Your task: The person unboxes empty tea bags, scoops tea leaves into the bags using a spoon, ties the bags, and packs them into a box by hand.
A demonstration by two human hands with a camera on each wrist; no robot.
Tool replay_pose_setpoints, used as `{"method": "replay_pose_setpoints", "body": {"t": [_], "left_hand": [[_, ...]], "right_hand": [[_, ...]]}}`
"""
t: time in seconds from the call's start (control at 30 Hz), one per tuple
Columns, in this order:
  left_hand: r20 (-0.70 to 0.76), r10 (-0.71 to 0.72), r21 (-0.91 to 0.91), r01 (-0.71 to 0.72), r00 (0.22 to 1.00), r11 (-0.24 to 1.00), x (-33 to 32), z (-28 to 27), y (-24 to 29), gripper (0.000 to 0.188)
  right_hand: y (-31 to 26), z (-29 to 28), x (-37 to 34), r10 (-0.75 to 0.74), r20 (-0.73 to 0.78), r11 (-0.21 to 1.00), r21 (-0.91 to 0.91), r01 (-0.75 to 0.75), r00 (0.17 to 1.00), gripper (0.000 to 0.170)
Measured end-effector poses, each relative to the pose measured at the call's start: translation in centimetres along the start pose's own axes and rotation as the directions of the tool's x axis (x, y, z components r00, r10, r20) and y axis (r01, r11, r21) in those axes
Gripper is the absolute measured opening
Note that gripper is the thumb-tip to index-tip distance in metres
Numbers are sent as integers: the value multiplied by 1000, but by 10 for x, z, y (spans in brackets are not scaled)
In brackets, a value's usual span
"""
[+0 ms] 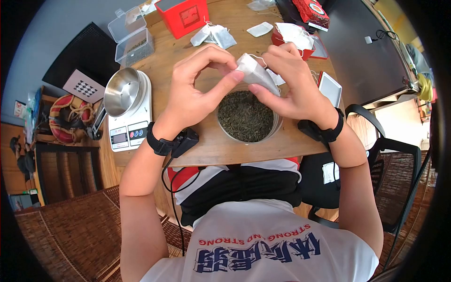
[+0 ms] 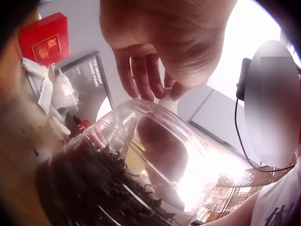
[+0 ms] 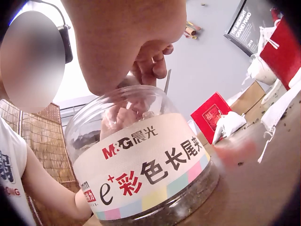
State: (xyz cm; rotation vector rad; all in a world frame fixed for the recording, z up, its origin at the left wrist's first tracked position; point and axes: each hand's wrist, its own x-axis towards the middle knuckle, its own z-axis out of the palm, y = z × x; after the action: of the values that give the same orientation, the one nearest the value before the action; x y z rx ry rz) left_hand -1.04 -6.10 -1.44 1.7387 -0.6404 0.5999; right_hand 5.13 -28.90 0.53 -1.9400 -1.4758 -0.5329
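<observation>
Both hands hold a white tea bag (image 1: 257, 76) with a string, tilted above a clear plastic jar (image 3: 141, 165). My left hand (image 1: 199, 82) pinches one end between thumb and fingers. With its thumb along the lower side and fingers above, my right hand (image 1: 293, 84) grips the other end. Dark contents show through the thin bag. Dried tea leaves (image 1: 246, 117) fill the lower part of the jar, which stands near the table's front edge. In the right wrist view, the jar's wall and label partly hide the fingers.
Left of the jar, a steel bowl (image 1: 123, 91) sits on a kitchen scale (image 1: 130, 135). Beyond it stand an open plastic box (image 1: 135, 49) and a red box (image 1: 184, 19) beside filled tea bags (image 1: 215, 37). White bags (image 1: 295, 35) lie in another red box, back right.
</observation>
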Motion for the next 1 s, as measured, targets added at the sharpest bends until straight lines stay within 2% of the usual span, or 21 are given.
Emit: {"method": "replay_pose_setpoints", "body": {"t": [0.17, 0.23, 0.3, 0.37, 0.43, 0.47, 0.53, 0.6, 0.63, 0.67, 0.7, 0.73, 0.83, 0.87, 0.9, 1.0], "left_hand": [[-19, 10, 7, -10, 1000, 1000, -1, 0, 1, 14], [-17, 12, 6, -12, 1000, 1000, 0, -2, 4, 14], [101, -10, 68, 3, 995, 998, 0, -5, 11, 11], [95, 5, 67, -11, 995, 998, 2, -2, 14, 11], [90, 18, 67, -24, 996, 997, 2, -1, 15, 10], [103, 37, 58, -43, 994, 997, 1, -1, 15, 7], [115, 54, 50, -60, 992, 997, 0, -2, 14, 11], [82, 72, 14, -73, 994, 997, -1, -8, 9, 32], [82, 72, 13, -73, 994, 997, -2, -11, 10, 32], [48, 10, 30, -11, 999, 999, -3, -12, 12, 40], [12, -51, 45, 51, 999, 998, -3, -13, 13, 48], [12, -52, 45, 51, 999, 998, -2, -13, 14, 48], [0, -60, 47, 60, 998, 997, -2, -10, 13, 50], [-11, -40, -3, 40, 999, 999, -2, -8, 10, 46], [-23, -20, -53, 18, 1000, 998, -3, -7, 9, 42], [-31, -39, -54, 37, 999, 998, -4, -7, 9, 43]], "right_hand": [[2, -6, 0, 62, 7, 996, 68, -62, 998, 28], [5, -6, 1, 112, -13, 975, 193, -107, 994, 25], [6, -3, -1, 152, -58, 963, 233, -135, 987, 24], [5, -1, -1, 193, -100, 948, 274, -160, 976, 25], [3, 0, -2, 327, -99, 855, 455, -249, 940, 24], [2, -1, -2, 327, -97, 854, 456, -250, 940, 24], [1, -3, -1, 344, -126, 832, 501, -240, 930, 23], [0, -8, -3, 341, -105, 820, 518, -242, 934, 21], [0, -11, -3, 338, -85, 809, 534, -244, 937, 19], [2, -14, -2, 340, -85, 809, 534, -245, 937, 19], [5, -17, 1, 149, -85, 923, 368, -108, 985, 18], [7, -20, 3, -45, -49, 979, 195, 54, 998, 18], [-3, -14, 4, -109, -12, 987, 115, 110, 994, 20], [-4, -13, 4, -143, -2, 987, 80, 143, 990, 19], [-4, -13, 5, -161, -5, 984, 75, 161, 987, 19], [-4, -15, 5, -175, 13, 983, 59, 174, 985, 19]]}}
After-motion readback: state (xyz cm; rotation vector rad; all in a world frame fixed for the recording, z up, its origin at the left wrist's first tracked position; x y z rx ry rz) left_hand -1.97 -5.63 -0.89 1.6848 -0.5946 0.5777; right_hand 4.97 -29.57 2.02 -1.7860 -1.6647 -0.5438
